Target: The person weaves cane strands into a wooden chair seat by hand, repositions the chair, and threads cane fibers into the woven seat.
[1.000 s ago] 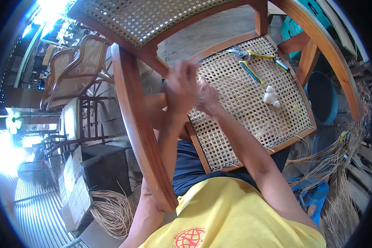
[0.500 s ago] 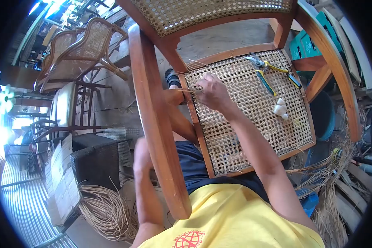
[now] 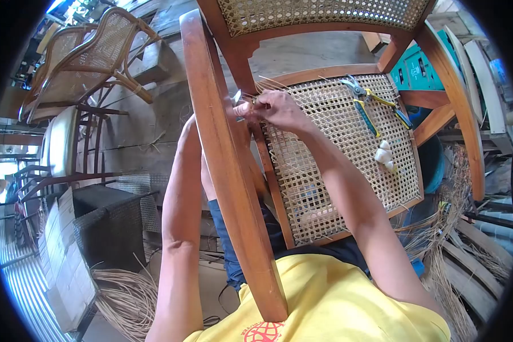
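A wooden chair has a woven cane seat (image 3: 330, 165) and a cane back (image 3: 319, 14). My right hand (image 3: 282, 109) is closed at the seat's left edge, fingers pinched near loose cane ends; what it grips is too small to make out. Close beside it, my left hand (image 3: 242, 109) reaches past the chair's armrest (image 3: 225, 148), which partly hides it. A thin pale blade-like piece (image 3: 237, 97) sticks up by the left fingers. Yellow-handled pruning shears (image 3: 366, 102) and a whitish lump (image 3: 385, 155) lie on the seat, with a yellow-and-blue tool (image 3: 403, 119) near the shears.
Other cane chairs (image 3: 85, 57) stand at the left. A coil of cane (image 3: 125, 302) lies at the lower left beside a dark box-like thing (image 3: 111, 228). Behind the chair's right side are a green crate (image 3: 419, 68), a round bin (image 3: 433, 162) and loose cane strands (image 3: 439, 245).
My left hand has come up from beside the armrest to meet my right hand at the seat's left edge, now with the pale blade-like piece. The view has shifted slightly.
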The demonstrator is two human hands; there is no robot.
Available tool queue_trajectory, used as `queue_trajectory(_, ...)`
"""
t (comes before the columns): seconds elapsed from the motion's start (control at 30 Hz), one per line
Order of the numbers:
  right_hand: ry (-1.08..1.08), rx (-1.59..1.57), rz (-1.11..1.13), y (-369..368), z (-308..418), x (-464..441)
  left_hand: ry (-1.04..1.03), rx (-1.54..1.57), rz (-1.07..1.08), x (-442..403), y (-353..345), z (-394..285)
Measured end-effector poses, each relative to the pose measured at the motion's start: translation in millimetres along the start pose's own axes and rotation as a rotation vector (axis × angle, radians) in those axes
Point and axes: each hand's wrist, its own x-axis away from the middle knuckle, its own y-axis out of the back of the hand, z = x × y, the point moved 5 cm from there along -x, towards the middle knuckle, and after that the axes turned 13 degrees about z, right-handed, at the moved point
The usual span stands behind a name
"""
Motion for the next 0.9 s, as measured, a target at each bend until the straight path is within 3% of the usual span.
queue_trajectory(0.03,-0.029,-0.019,0.025,-2,-2,-5,-0.001,0.005,0.005,-10,6,10)
queue_trajectory(0.1,-0.147,-0.104,0.084,6,-2,-4,-0.983,-0.882,0.106,-12,-4,-8)
queue_trajectory(0.23,-0.177,-0.291,-0.079,31,-15,31,-0.779,-1.093,0.027,-24,12,9)
queue_trajectory(0.3,-0.387,-0.1,-0.138,40,-17,65,-0.727,-0.825,-0.036,-29,24,21)
queue_trajectory(0.33,-0.399,-0.095,-0.154,35,-18,82,-0.012,-0.489,-0.237,-34,29,19)
queue_trajectory(0.4,-0.404,-0.087,-0.179,11,-24,103,-0.037,-0.43,-0.245,-32,18,10)
queue_trajectory(0.47,-0.177,0.156,-0.446,0,-10,116,-0.072,-0.34,-0.308,-22,1,-3)
queue_trajectory(0.5,-0.171,0.157,-0.454,0,5,119,-0.077,-0.349,-0.308,-25,5,-1)
queue_trajectory(0.57,-0.083,0.457,-0.351,0,39,120,-0.139,-0.515,-0.413,-31,19,8)
queue_trajectory(0.63,-0.077,0.404,-0.332,3,36,111,-0.178,-0.506,-0.437,-39,38,28)
queue_trajectory(0.7,-0.113,-0.082,-0.282,4,18,85,-0.203,-0.491,-0.462,-35,39,25)
queue_trajectory(0.77,-0.026,-0.061,-0.314,12,15,62,-0.211,-0.385,-0.345,-30,23,12)
queue_trajectory(0.83,-0.091,-0.065,-0.024,7,4,38,-0.208,-0.427,-0.358,-32,21,12)
queue_trajectory(0.9,-0.027,-0.059,0.021,9,2,25,-0.209,-0.47,-0.375,-33,19,5)
